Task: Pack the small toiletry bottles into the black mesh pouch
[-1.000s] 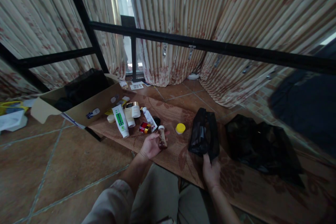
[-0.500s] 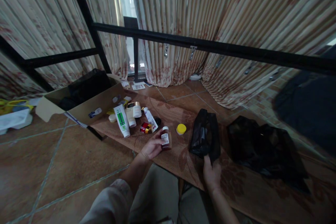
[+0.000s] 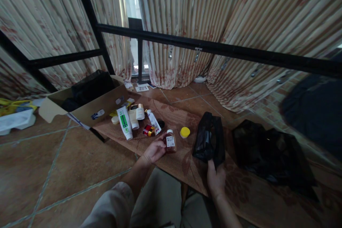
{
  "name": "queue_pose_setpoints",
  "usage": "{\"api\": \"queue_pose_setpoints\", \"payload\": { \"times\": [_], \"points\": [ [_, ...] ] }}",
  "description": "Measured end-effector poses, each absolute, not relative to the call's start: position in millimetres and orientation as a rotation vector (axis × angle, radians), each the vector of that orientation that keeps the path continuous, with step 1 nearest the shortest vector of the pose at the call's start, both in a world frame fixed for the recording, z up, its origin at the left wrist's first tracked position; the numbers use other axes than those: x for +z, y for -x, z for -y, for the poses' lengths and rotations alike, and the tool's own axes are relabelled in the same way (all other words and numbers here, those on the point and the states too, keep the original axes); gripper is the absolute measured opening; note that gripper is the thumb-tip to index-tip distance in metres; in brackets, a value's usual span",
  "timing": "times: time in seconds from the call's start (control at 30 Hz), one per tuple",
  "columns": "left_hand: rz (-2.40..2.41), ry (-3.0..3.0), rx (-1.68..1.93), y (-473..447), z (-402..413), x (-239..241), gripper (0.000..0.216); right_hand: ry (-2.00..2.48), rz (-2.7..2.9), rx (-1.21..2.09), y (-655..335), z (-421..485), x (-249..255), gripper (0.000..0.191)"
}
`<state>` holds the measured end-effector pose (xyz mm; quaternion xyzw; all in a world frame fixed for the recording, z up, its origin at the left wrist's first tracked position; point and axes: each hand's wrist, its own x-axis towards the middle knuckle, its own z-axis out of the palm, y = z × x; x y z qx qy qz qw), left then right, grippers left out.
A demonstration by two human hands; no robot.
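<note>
Spreading over a tiled floor [image 3: 66, 164] before striped curtains [image 3: 240, 10], a patterned mat [image 3: 181, 160] lies under the brown bottle [image 3: 170, 141] clasped by the left hand [image 3: 156, 150], the right hand [image 3: 216, 180] pinching the black bag [image 3: 210, 139] just right.

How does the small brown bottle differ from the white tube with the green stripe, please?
The brown bottle is squat and dark with a white label; the white tube is longer and pale. The bottle is held upright in the left hand; the tube lies flat on the mat. Both have white caps.
</note>
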<state>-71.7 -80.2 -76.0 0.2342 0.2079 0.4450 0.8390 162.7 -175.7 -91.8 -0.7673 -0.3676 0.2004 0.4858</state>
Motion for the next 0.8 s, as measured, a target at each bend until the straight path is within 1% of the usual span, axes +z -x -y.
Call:
{"api": "queue_pose_setpoints", "payload": {
  "times": [0.2,0.53,0.6,0.8],
  "points": [
    [-0.398,-0.415,0.917,73.6,78.5,-75.8,0.064,1.867,0.918,0.461,-162.4,176.3,-91.0,0.062],
    [-0.389,-0.165,0.837,85.7,75.6,-69.3,0.037,1.878,0.875,0.473,-161.4,175.6,-89.6,0.063],
    [-0.377,-0.161,0.827,86.9,75.5,-67.3,0.036,1.868,0.877,0.470,-160.2,175.8,-87.1,0.063],
    [-0.316,-0.174,0.787,88.9,77.8,-67.5,0.045,1.852,0.892,0.454,-161.1,175.9,-88.0,0.064]
  ]
}}
